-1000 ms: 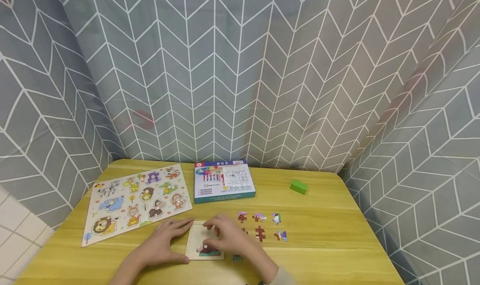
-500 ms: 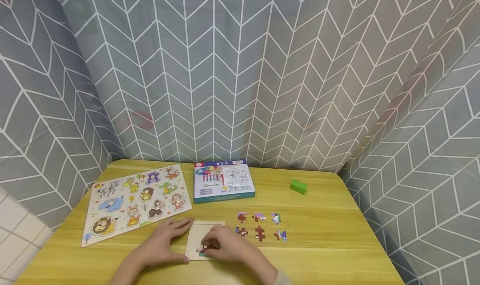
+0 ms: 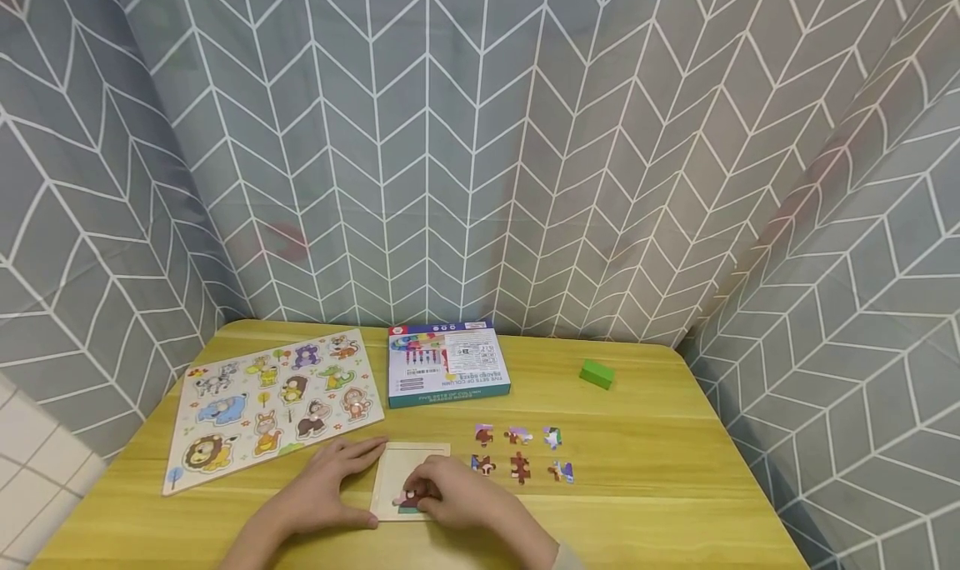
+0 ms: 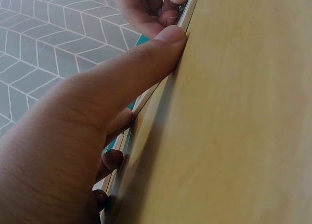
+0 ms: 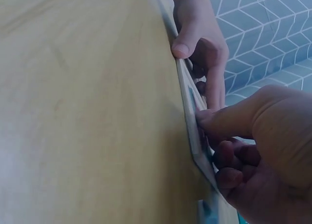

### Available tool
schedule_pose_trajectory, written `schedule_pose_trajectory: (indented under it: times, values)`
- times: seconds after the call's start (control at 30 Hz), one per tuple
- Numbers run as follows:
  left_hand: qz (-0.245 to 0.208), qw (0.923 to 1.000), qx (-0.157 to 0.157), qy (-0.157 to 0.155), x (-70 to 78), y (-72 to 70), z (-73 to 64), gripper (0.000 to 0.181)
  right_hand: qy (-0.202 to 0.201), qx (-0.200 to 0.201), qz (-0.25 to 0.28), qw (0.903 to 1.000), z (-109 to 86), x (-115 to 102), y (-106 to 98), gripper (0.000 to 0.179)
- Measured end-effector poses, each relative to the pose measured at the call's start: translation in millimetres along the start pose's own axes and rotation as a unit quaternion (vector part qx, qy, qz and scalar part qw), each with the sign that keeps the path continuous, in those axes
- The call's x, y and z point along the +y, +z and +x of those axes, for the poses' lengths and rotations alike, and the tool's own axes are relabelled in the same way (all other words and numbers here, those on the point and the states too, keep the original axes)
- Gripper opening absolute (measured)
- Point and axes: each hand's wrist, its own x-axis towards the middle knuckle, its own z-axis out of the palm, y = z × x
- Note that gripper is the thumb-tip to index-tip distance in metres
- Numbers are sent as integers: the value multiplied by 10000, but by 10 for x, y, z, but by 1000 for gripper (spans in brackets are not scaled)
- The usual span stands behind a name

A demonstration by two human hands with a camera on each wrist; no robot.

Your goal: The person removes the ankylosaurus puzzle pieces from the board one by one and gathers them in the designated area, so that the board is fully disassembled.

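Note:
A small wooden puzzle tray lies near the table's front. My left hand rests along its left edge, fingers extended at the upper corner and thumb touching the lower one. In the left wrist view, that thumb lies against the tray's rim. Over the tray's lower right part, my right hand has curled fingers and pinches a jigsaw piece, mostly hidden beneath them. Brown and teal jigsaw pieces show inside the tray beside its fingertips. In the right wrist view, the right thumb touches the tray's inside.
Several loose jigsaw pieces lie in two rows right of the tray. An animal peg puzzle board lies at the left, a printed box behind the tray, and a green block at the back right. A patterned curtain surrounds the table.
My right hand has lowered toward the tray's lower right corner, and its fingers have closed together. The teal piece right of the tray no longer shows. My left hand stays put.

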Motion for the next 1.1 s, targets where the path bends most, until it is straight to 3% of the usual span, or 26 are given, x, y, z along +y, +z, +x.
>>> schedule_pose_trajectory:
  times: [0.5,0.77,1.1]
  values:
    - [7,10000,31,12,13,-11,5,105,152,283,586,9978,-67,13,53,20]
    - [17,10000,49,-33,3,16,-11,105,279,326,602,9973,-94,18,87,21]
    - [43,9998,169,4,-3,34,-10,104,97,343,540,9979,-89,36,73,22]
